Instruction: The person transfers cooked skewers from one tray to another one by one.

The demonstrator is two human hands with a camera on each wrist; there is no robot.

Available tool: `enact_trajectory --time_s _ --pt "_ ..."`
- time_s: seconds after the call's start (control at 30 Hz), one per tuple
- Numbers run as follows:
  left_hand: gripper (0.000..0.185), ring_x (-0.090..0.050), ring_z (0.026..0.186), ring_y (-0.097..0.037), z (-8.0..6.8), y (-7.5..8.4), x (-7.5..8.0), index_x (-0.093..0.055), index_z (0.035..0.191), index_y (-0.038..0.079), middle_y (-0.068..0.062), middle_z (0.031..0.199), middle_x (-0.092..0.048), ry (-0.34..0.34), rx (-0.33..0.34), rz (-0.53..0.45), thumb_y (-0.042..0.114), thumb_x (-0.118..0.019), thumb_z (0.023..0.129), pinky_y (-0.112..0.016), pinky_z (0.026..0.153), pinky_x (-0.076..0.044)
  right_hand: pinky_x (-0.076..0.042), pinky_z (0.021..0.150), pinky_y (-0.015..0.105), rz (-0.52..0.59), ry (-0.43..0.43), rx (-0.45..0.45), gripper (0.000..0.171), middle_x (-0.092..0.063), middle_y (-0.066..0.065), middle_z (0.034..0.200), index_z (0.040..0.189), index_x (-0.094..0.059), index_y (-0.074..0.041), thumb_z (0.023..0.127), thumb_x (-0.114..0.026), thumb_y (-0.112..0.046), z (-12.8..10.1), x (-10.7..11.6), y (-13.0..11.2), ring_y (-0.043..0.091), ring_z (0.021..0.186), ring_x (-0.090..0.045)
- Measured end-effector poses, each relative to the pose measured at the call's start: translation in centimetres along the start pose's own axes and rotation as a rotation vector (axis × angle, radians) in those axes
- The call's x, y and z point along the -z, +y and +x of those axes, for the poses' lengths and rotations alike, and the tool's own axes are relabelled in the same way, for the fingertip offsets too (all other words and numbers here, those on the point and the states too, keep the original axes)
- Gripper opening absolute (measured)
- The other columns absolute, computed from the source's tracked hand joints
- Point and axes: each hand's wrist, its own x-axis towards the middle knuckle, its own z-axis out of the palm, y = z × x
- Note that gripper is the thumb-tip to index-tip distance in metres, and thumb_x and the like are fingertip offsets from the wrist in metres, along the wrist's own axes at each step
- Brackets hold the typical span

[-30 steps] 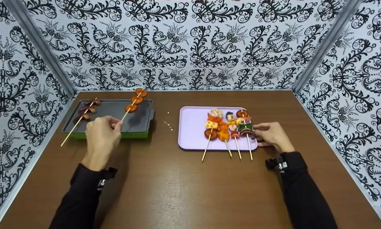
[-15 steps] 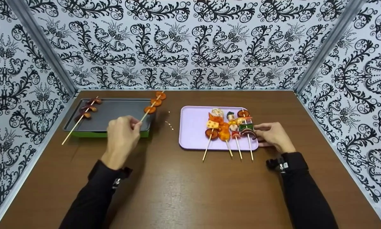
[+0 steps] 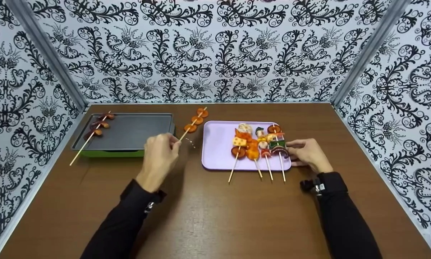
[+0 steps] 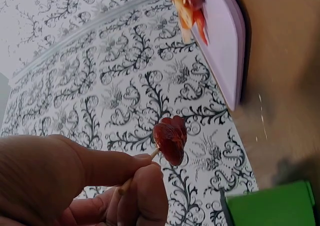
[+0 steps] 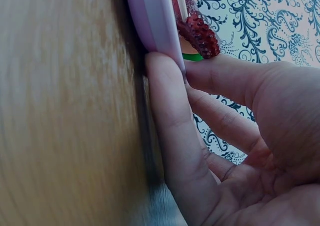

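Note:
My left hand (image 3: 159,158) pinches the bare lower end of a skewer (image 3: 195,121) threaded with several round orange-red slices. It is held up between the grill pan and the pink tray. In the left wrist view, thumb and fingers close on its stick, the slices (image 4: 170,140) seen end-on. At the right, my right hand (image 3: 307,154) grips the near right edge of the pink tray (image 3: 217,144); the right wrist view has the tray rim (image 5: 159,28) between thumb and finger. Several mixed food skewers (image 3: 253,145) lie on the tray's right half, sticks overhanging its front edge.
A dark grey grill pan (image 3: 136,131) with a green base (image 3: 111,153) stands at the left. One skewer of dark brown pieces (image 3: 99,126) lies across its left side. Patterned walls (image 3: 208,54) enclose the brown table (image 3: 215,216) at the back and sides.
My left hand has carried the orange-slice skewer rightward from over the grill pan to beside the pink tray. The right hand stays at the tray's edge.

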Motion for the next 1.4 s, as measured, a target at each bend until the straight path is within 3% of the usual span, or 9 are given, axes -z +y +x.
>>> enact_trajectory --time_s 0.5,1.03,1.4 --pt "0.008 -0.072 0.072 -0.029 0.0 1.7 -4.1 -0.079 0.082 0.008 -0.003 0.072 -0.073 -0.013 -0.091 0.038 0.009 -0.079 0.09 -0.048 0.067 -0.058 -0.064 0.073 0.042 -0.021 0.002 0.004 0.039 -0.075 0.017 0.105 0.137 -0.065 0.003 0.101 -0.069 -0.012 -0.1 0.0 0.1 0.024 0.082 -0.076" --pt "0.007 -0.075 0.078 -0.032 -0.3 3.0 -8.5 -0.081 0.081 0.007 -0.007 0.077 -0.076 -0.06 -0.09 0.006 0.01 -0.081 0.088 -0.05 0.077 -0.061 -0.064 0.072 0.042 -0.03 0.004 0.003 0.041 -0.074 0.02 0.109 0.137 -0.065 0.002 0.099 -0.071 -0.012 0.1 -0.2 0.1 0.025 0.083 -0.076" --pt "0.01 -0.074 0.078 -0.028 -0.8 3.6 -10.2 -0.08 0.077 0.011 -0.004 0.075 -0.075 -0.125 0.014 -0.022 0.012 -0.08 0.088 -0.047 0.077 -0.06 -0.064 0.073 0.043 -0.003 -0.005 0.002 0.04 -0.075 0.02 0.109 0.137 -0.064 0.003 0.101 -0.069 -0.011 0.1 0.0 0.1 0.026 0.084 -0.077"
